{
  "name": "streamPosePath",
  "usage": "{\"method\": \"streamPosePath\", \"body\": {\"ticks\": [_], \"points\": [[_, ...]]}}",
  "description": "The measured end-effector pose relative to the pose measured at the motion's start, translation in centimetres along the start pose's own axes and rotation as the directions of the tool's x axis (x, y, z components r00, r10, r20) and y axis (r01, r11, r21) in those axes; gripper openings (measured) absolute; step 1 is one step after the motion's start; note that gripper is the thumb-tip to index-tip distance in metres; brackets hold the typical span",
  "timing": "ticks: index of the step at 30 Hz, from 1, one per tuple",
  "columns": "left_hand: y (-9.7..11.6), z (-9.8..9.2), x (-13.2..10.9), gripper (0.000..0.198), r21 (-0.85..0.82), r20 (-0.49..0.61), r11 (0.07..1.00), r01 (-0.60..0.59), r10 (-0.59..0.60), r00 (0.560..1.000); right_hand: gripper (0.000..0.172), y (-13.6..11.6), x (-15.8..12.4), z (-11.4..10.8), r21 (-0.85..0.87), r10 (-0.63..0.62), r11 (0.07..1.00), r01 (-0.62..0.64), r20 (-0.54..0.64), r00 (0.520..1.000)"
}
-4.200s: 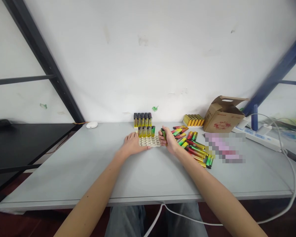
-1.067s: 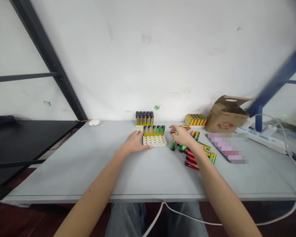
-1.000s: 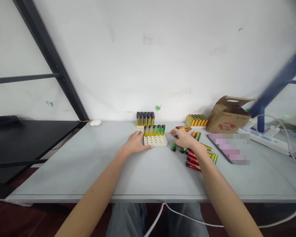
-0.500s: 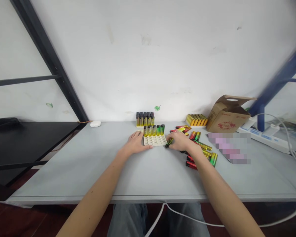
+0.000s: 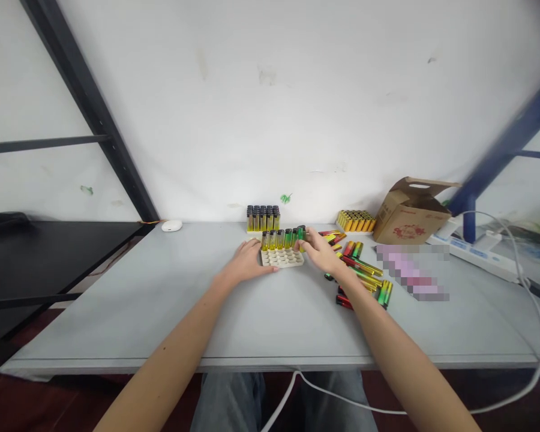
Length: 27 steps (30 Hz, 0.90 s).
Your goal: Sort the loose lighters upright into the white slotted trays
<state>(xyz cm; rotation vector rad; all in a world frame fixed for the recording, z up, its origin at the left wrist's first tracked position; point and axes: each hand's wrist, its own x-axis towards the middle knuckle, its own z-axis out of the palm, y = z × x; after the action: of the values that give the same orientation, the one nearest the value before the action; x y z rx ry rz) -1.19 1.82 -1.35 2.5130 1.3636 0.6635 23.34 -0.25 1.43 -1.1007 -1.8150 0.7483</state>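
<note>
A white holed tray (image 5: 282,259) lies on the grey table (image 5: 261,306), with a back row of several upright lighters (image 5: 279,239). My left hand (image 5: 246,262) rests flat against the tray's left edge, fingers apart. My right hand (image 5: 320,251) pinches a green-yellow lighter (image 5: 301,234) upright at the right end of that row. A loose heap of red, green and yellow lighters (image 5: 360,273) lies on the table just right of my right hand.
A full tray of dark-capped lighters (image 5: 263,218) and a tray of yellow ones (image 5: 354,221) stand by the wall. An open cardboard box (image 5: 409,211), a blurred flat object (image 5: 411,270), a power strip (image 5: 481,255) with white cables and a white mouse (image 5: 171,226) also sit here.
My right hand reached into the loose heap, picked up a green-yellow lighter and carried it left to the tray's back row. The left hand stayed on the tray.
</note>
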Motion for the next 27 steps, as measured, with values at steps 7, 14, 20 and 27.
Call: {"method": "streamPosePath", "body": {"ticks": [7, 14, 20, 27], "points": [[0.9, 0.8, -0.1, 0.072, -0.051, -0.055, 0.995, -0.087, 0.084, 0.995, 0.027, -1.1, 0.0, 3.9, 0.543, 0.115, 0.831, -0.122, 0.047, 0.992], [0.8, 0.8, -0.1, 0.072, -0.019, -0.015, 0.997, -0.072, 0.071, 0.997, 0.043, -1.2, 0.1, 3.9, 0.749, 0.245, 0.637, -0.182, 0.027, 0.969], [0.3, 0.9, -0.1, 0.074, -0.001, -0.019, 0.998, -0.067, 0.067, 0.998, 0.04, -1.7, 0.1, 2.9, 0.868, 0.233, 0.441, -0.229, 0.136, 0.963], [0.3, 1.1, -0.1, 0.072, 0.014, -0.012, 0.998, -0.058, 0.058, 0.998, 0.047, -1.9, 0.1, 2.7, 0.911, 0.234, 0.261, -0.319, 0.261, 0.937]]}}
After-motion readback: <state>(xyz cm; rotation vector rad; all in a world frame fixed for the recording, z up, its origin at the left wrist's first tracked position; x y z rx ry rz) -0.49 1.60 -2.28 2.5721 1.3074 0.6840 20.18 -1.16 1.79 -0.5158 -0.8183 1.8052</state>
